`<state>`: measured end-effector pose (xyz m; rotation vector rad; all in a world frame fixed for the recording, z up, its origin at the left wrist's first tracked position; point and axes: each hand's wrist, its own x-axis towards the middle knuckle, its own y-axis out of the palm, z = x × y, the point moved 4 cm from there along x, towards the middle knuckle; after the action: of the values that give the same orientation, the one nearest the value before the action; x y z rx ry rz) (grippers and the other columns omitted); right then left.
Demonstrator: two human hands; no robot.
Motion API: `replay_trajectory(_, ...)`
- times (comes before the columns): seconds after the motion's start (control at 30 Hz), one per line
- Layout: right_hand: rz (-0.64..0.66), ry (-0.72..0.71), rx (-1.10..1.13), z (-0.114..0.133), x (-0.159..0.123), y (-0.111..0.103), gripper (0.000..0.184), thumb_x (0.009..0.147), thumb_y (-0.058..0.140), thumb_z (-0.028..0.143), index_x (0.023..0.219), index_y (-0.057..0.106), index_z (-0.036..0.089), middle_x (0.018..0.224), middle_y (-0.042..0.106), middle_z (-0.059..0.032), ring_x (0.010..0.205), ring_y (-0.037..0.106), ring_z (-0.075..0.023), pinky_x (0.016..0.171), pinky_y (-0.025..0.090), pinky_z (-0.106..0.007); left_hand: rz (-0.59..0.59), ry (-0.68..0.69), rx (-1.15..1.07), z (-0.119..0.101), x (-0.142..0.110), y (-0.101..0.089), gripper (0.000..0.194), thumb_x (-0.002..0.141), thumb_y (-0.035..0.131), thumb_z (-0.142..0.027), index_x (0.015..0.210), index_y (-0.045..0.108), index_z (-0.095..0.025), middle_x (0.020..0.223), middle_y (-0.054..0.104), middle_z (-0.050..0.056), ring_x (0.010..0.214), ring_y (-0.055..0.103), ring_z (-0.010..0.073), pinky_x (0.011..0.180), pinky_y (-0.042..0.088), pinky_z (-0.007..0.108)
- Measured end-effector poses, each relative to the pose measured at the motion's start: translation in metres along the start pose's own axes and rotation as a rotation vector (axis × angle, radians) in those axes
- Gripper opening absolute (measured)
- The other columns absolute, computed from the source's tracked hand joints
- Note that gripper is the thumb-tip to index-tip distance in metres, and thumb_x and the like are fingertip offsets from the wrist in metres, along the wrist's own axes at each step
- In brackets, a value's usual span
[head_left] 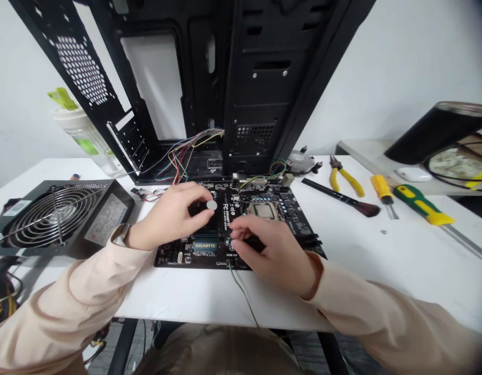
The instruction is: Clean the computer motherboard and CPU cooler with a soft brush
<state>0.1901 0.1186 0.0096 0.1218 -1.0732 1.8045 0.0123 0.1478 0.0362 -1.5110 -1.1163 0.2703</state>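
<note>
- Nearest us: the person's beige torso (pixel 221 354) and sleeves (pixel 80 291), reaching forward over the counter (pixel 381 271).
- Left hand (pixel 170 216): grip pressed together, pinching a silver coin battery (pixel 211 205) just above the motherboard (pixel 178 258).
- Right hand (pixel 270 255): fingers (pixel 241 232) curled down onto the board; a dark shape (pixel 253 244) sits beneath the palm, and we cannot tell whether this grip pinches it.
- Orientation: battery's flat face turned up toward us; a disc, so no long axis. Board lies flat, its long axis apparently running across our view, though the hands hide part of it.
- Risk: a slack pinch could drop the battery among the board's parts. A thin green wire (pixel 241 297) trails over the counter's edge; a snag could drag the board.
- Nearby: upright computer case (pixel 264 78) behind, power supply (pixel 57 219) left, pliers (pixel 342 177) right.
</note>
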Motion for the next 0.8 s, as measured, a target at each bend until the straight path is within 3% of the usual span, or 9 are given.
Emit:
replay_trajectory(0.07, -0.003, -0.197, -0.199, 0.005, -0.005, 0.001, 0.015, 0.086, 0.049, 0.014, 0.096, 0.059, 0.017, 0.082, 0.071, -0.0061, 0.075, 0.065, -0.0169, 0.068, 0.054, -0.031, 0.045, -0.076, 0.065, 0.007, 0.0, 0.004, 0.017, 0.086, 0.057, -0.028, 0.094, 0.065, -0.015, 0.091, 0.067, 0.005, 0.085, 0.063, 0.0197, 0.079, 0.048, 0.031)
replay_trajectory(0.17, 0.018, -0.321, -0.306, 0.007, -0.011, 0.003, 0.016, 0.089, 0.048, 0.015, 0.1, 0.059, 0.015, 0.089, 0.071, -0.0094, 0.082, 0.064, -0.0198, 0.073, 0.055, -0.035, 0.102, -0.127, 0.132, 0.011, -0.002, 0.011, 0.018, 0.086, 0.057, -0.027, 0.096, 0.066, -0.016, 0.092, 0.068, 0.007, 0.089, 0.064, 0.0252, 0.083, 0.048, 0.04)
replay_trajectory(0.43, 0.066, -0.322, -0.31, 0.009, -0.013, 0.002, 0.018, 0.089, 0.048, 0.015, 0.102, 0.061, 0.013, 0.093, 0.071, -0.0098, 0.086, 0.065, -0.0203, 0.076, 0.056, -0.035, 0.214, -0.148, 0.196, 0.012, -0.005, 0.021, 0.02, 0.086, 0.056, -0.027, 0.098, 0.068, -0.016, 0.096, 0.068, 0.008, 0.095, 0.063, 0.0285, 0.089, 0.047, 0.045)
replay_trajectory(0.8, 0.097, -0.318, -0.318, 0.009, -0.013, 0.002, 0.02, 0.09, 0.047, 0.014, 0.103, 0.062, 0.013, 0.094, 0.071, -0.0105, 0.09, 0.064, -0.0202, 0.08, 0.055, -0.036, 0.223, -0.128, 0.232, 0.014, -0.004, 0.026, 0.022, 0.088, 0.055, -0.029, 0.1, 0.069, -0.018, 0.096, 0.068, 0.007, 0.094, 0.06, 0.0282, 0.087, 0.046, 0.046)
